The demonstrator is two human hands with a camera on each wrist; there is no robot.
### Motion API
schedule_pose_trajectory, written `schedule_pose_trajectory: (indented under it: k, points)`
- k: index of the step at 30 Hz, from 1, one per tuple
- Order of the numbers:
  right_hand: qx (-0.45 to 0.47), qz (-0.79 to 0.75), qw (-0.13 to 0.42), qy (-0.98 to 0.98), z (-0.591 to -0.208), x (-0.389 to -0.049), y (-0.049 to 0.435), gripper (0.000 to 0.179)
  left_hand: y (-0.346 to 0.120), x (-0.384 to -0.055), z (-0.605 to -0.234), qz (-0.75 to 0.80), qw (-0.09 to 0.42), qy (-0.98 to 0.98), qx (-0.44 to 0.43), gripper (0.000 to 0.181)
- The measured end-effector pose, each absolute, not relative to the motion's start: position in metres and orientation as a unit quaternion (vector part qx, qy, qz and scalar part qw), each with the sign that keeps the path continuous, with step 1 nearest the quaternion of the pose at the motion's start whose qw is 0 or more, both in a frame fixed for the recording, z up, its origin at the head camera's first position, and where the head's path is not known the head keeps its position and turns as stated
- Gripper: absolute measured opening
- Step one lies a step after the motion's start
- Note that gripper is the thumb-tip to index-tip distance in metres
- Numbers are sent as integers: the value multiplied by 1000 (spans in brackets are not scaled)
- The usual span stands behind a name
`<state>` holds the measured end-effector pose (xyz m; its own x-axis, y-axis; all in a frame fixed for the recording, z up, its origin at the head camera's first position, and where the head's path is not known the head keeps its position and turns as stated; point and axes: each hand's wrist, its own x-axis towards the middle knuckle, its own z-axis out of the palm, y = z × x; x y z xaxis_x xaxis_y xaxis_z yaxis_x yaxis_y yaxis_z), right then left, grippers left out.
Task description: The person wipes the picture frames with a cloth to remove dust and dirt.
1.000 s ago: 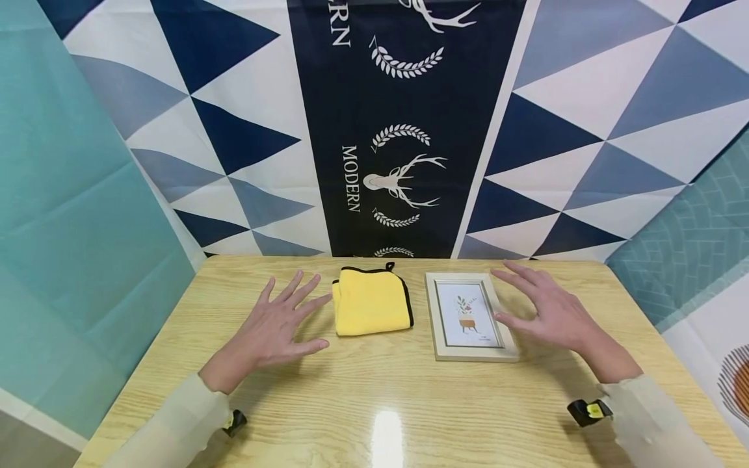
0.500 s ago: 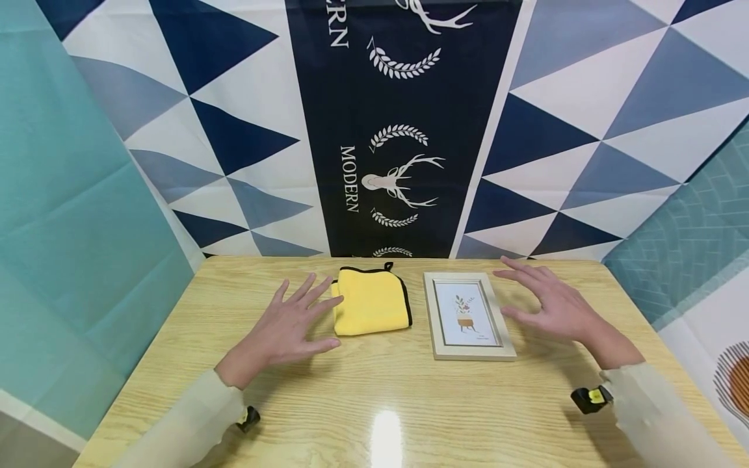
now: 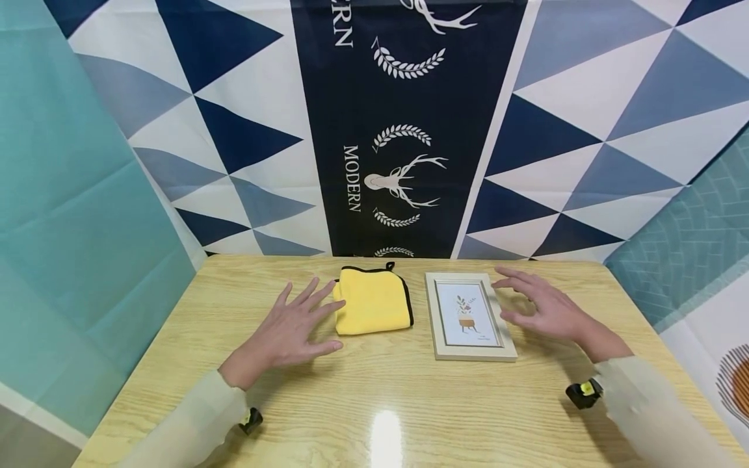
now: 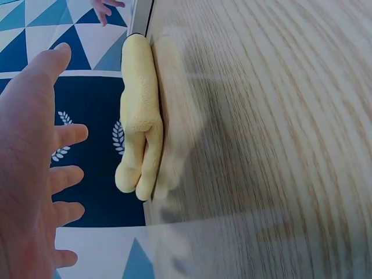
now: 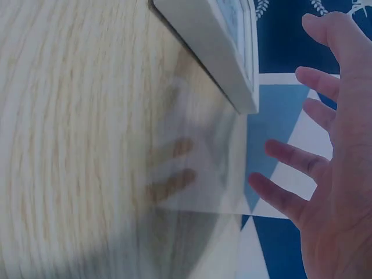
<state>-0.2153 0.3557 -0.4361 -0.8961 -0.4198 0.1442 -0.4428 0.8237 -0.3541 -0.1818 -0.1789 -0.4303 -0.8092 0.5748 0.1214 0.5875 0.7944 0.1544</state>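
A folded yellow cloth (image 3: 374, 302) with black edging and a small loop lies toward the back of the table; the left wrist view shows the cloth (image 4: 139, 110) from its folded side. My left hand (image 3: 289, 328) hovers just left of it, fingers spread, holding nothing. To the cloth's right, a cream picture frame (image 3: 432, 312) with a potted-plant print lies flat, face up. Over the frame's right edge hovers my right hand (image 3: 544, 309), fingers spread and slightly bent. In the right wrist view a gap shows between this hand (image 5: 343, 145) and the frame (image 5: 215, 52).
The pale wooden table (image 3: 328, 403) carries a bright glare spot near its front. Behind it hangs a patterned cloth (image 3: 404, 130) with blue triangles and deer. A teal panel (image 3: 76, 227) rises at the left; a round brown motif (image 3: 740, 383) shows at far right.
My left hand has shifted right toward the yellow cloth. My right hand has moved only slightly and its fingers have dipped a little. Cloth and picture frame stay in place.
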Motion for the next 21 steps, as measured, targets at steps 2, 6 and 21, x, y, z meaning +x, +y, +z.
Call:
schedule_pose_trajectory:
  k: [2, 6, 21]
  points:
    - [223, 194, 25, -955, -440, -218, 356, 54, -179, -181, -430, -94, 34, -947, -307, 76]
    - [219, 197, 16, -956, -448, -224, 357, 52, -180, -181, -431, -95, 29, -946, -307, 76]
    - [214, 217, -1, -952, -461, -236, 356, 44, -179, -182, -434, -94, 9, -948, -305, 76]
